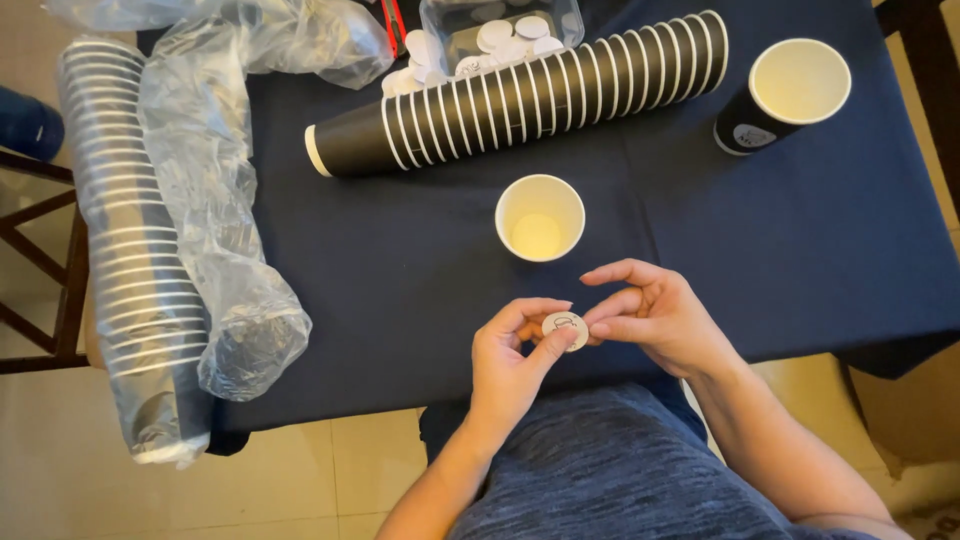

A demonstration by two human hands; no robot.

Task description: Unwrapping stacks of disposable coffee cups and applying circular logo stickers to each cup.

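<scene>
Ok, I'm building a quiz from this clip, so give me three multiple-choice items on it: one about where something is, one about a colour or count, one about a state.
1. Where does the long black cup stack lie?
A. on its side, beyond the single open cup
B. upright by the table's near edge
C. on the floor

2. What colour is the tablecloth?
A. red
B. dark blue
C. white

3. What are the left hand and right hand doing?
A. resting flat and empty
B. both holding a small round white sticker
C. lifting a cup

Answers: 1 A, the stack runs sideways past the cup; 2 B, the cloth is navy throughout; 3 B, fingertips of both hands pinch the disc.
</scene>
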